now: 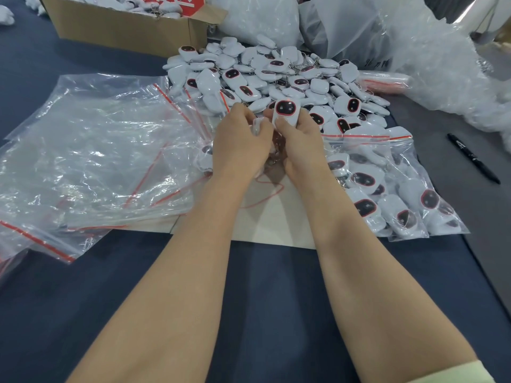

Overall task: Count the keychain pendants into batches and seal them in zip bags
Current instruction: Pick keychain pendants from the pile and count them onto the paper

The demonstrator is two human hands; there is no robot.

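Item: pendant sorting, head view. Left grip (240, 145): fingers curled round a white piece (257, 126), mostly hidden, apparently a pendant. Right grip (301, 145): closed on one pendant (286, 110), held upright with its dark, red-rimmed face toward the camera, thumb on the lower front, fingers behind. Both grips meet at the near edge of the pile (276, 76), with metal rings (274, 159) hanging between the palms. Pile: many loose white pendants, some face up and some face down, heaped on the surface (262, 286) past the grips. Filled bags (387, 194): clear zip bags with red seal strips, packed with pendants, lying just right of the right forearm. Empty bags (91, 150): a spread stack of clear zip bags with red strips, left of the grips, its far corner overlapping the pile. Sheet (276, 222): pale board under the wrists, bearing a red line. Marker (472, 158): black, lying at far right, apart from the filled bags. Box (124, 29): cardboard, top left, holding more white pendants. Plastic wrap (428, 64): crumpled clear sheeting, top right.
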